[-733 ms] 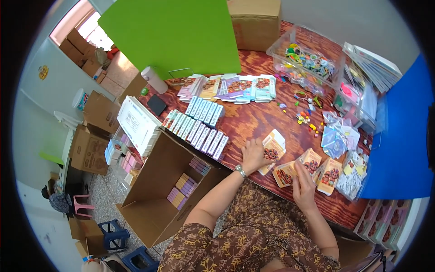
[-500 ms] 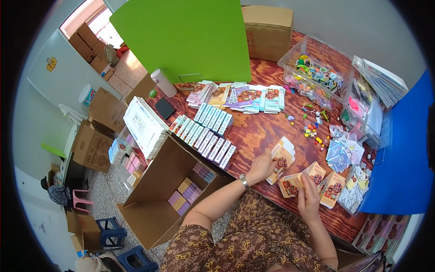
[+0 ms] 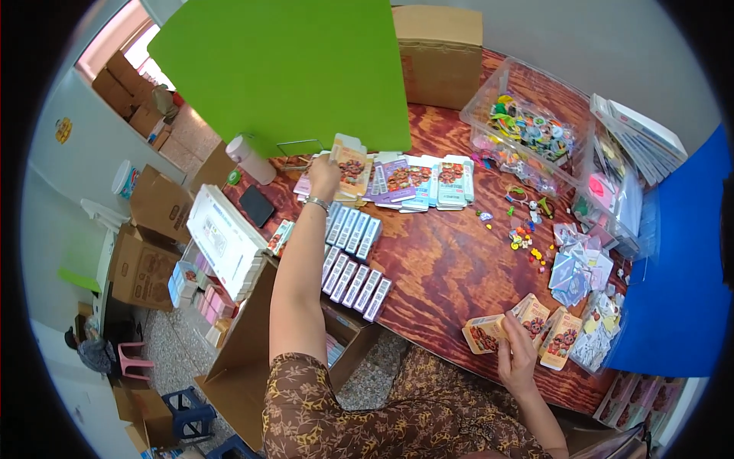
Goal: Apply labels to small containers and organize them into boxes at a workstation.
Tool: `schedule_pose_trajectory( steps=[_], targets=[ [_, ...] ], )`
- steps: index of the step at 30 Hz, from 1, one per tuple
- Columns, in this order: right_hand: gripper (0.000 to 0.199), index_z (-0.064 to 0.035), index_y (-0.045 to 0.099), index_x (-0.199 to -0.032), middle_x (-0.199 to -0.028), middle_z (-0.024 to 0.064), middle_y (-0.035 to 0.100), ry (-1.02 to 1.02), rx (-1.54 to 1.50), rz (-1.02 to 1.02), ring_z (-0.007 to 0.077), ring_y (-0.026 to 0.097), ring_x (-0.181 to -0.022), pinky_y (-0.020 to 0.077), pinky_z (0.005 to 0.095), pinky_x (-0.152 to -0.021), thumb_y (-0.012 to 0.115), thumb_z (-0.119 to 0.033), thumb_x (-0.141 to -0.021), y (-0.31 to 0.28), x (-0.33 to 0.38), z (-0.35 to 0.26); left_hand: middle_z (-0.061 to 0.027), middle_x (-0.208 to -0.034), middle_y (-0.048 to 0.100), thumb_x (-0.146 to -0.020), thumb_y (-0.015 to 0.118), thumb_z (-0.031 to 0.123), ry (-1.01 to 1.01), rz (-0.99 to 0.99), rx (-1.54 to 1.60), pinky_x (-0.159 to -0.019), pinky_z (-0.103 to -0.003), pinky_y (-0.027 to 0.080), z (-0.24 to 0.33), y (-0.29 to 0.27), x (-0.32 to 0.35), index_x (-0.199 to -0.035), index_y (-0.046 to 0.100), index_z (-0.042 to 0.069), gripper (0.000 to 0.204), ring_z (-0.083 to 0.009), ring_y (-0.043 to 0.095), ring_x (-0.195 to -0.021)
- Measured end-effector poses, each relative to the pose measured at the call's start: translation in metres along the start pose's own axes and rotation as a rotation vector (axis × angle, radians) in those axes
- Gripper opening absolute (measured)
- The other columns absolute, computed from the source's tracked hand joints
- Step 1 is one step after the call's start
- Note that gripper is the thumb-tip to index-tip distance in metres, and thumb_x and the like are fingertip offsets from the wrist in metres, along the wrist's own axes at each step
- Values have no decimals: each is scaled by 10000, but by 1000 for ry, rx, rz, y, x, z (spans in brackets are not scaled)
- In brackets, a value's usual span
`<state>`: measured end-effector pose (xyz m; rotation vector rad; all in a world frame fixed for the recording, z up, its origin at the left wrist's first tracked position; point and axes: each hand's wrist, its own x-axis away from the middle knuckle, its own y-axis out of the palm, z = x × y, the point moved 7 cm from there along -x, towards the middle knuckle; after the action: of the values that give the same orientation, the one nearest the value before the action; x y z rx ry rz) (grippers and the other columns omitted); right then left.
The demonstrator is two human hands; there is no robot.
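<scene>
My left hand [image 3: 324, 177] is stretched out to the row of flat cartons at the back of the table. It grips a flat orange carton [image 3: 353, 168] by its left side, over the yellow pile there. Beside it lie purple cartons [image 3: 397, 177] and light blue cartons [image 3: 451, 183]. Near the front edge, the fingers of my right hand [image 3: 518, 356] close on the end of a small orange box [image 3: 485, 335]. More orange boxes [image 3: 561, 338] lie just right of that hand; some are partly hidden by it.
Rows of small upright boxes [image 3: 356, 284] stand at the table's left edge, above an open cardboard box [image 3: 245, 359]. Small coloured toys [image 3: 521, 239], a plastic bin [image 3: 489, 130], shiny packets [image 3: 573, 271] and a bag of white slips [image 3: 600, 336] lie rightward. A green board [image 3: 290, 76] stands behind.
My left hand has carried the flat orange carton from the front of the table to the back row. My right hand stays at the orange boxes. The view has shifted slightly.
</scene>
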<state>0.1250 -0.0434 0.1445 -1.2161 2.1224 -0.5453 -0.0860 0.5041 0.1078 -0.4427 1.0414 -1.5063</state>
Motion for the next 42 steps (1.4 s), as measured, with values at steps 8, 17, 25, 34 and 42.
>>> schedule_pose_trajectory(
  steps=[8, 17, 25, 34, 42],
  targets=[
    [465, 10, 441, -1476, -1387, 137, 573, 386, -458, 33, 217, 567, -1253, 422, 347, -1080, 482, -49, -1017, 9, -40, 31, -286, -1281, 589, -882, 659, 120, 540, 16, -59, -1032, -476, 447, 100, -7, 28, -1376, 501, -58, 548, -429, 566, -1189],
    [428, -73, 351, -1500, -1426, 99, 522, 612, -1562, 292, 249, 557, -1294, 488, 453, -1083, 406, -163, -1085, 22, -72, 32, -270, -1448, 488, -807, 790, 207, 753, -681, 421, -1141, -440, 377, 264, -38, 233, -1491, 357, -42, 847, -394, 471, -1366],
    [385, -139, 416, -1450, -1414, 79, 534, 702, -1705, 125, 222, 599, -1224, 559, 397, -980, 458, -241, -1081, 40, -51, 16, -278, -1583, 289, -659, 940, 318, 505, -494, 962, -1162, -450, 356, 283, 5, 322, -1558, 137, -45, 1259, -383, 417, -1415],
    [517, -143, 546, -1392, -1325, 151, 569, -96, 206, -45, 324, 652, -1034, 554, 425, -881, 701, -215, -904, -76, -98, 87, -206, -1253, 623, -746, 885, 189, 420, -288, 709, -904, -384, 545, 252, 18, 341, -1429, 369, -23, 882, -296, 668, -1103],
    [727, -101, 597, -1253, -1206, 163, 594, 212, 897, -463, 359, 628, -1118, 548, 482, -892, 902, -376, -653, -88, -108, 229, -211, -1203, 638, -790, 851, 254, 272, -361, 646, -870, -429, 544, 221, 103, 359, -1389, 436, 17, 766, -365, 665, -1068]
  ],
)
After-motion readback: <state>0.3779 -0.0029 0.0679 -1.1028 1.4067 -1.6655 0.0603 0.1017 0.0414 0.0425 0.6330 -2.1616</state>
